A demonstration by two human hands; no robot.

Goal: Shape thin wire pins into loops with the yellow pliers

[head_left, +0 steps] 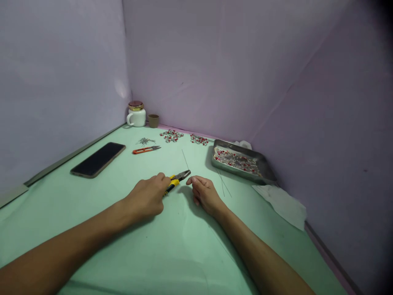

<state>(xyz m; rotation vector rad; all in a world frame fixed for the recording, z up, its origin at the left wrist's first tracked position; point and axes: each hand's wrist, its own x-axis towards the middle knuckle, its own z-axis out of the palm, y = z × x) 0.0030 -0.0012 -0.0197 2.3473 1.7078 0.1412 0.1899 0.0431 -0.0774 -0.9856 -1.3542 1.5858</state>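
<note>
My left hand (150, 194) is wrapped round a pair of pliers (175, 181) with yellow and black handles, its jaws pointing right. A thin wire (184, 159) rises from the tip of the jaws and leans away over the table. Just right of the jaws is my right hand (205, 193), fingers curled and thumb against the index finger. Whatever it may pinch is too small to make out. Loose wires (223, 183) lie on the green cloth beyond that hand.
A metal tray (245, 176) of clear and red beads stands right, near white tissue (285, 207). Beaded pieces (171, 136) and more beadwork (199, 140) lie behind. Left are orange thread snips (143, 150), wire bits (146, 141), a phone (98, 159), a lidded mug (137, 117) and a brown cup (154, 121).
</note>
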